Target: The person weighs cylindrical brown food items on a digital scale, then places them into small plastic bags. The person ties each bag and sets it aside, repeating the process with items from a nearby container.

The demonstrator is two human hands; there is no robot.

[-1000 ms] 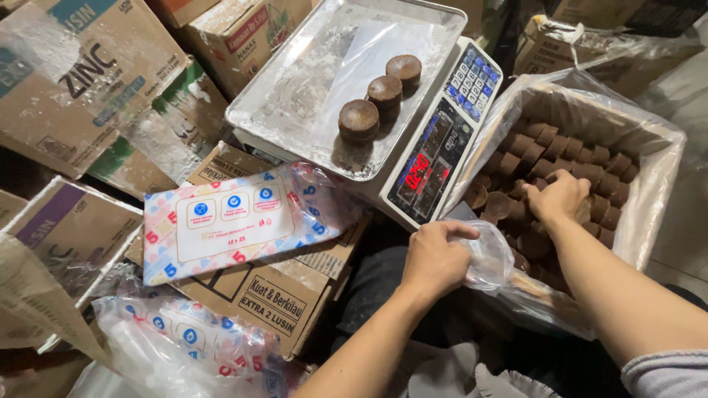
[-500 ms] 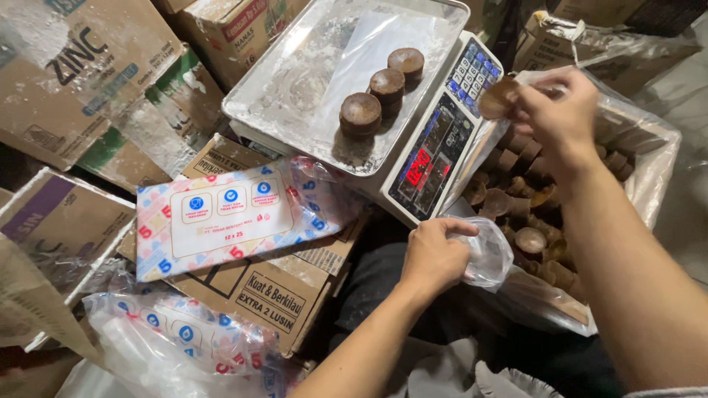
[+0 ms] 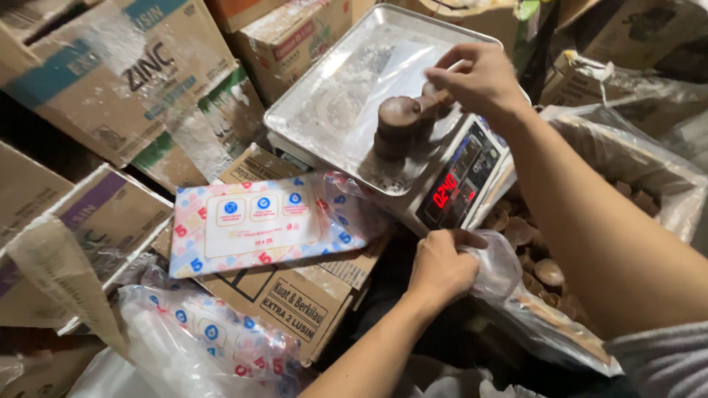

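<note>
Brown sugar discs (image 3: 399, 118) sit under the right hand's (image 3: 476, 77) fingers (image 3: 442, 77).

Right hand (image 3: 479, 77) hides the rear brown discs (image 3: 435, 99).

The left hand (image 3: 440, 269) sits low near the middle of the view, knuckles up, its fingers curled shut into a loose fist with the thumb laid across the top. Its bare forearm runs down toward the bottom edge. The right hand (image 3: 478, 77) is stretched far forward and up, palm down, fingertips pinched together. Its forearm slants back to the lower right, ending in a grey sleeve.
</note>
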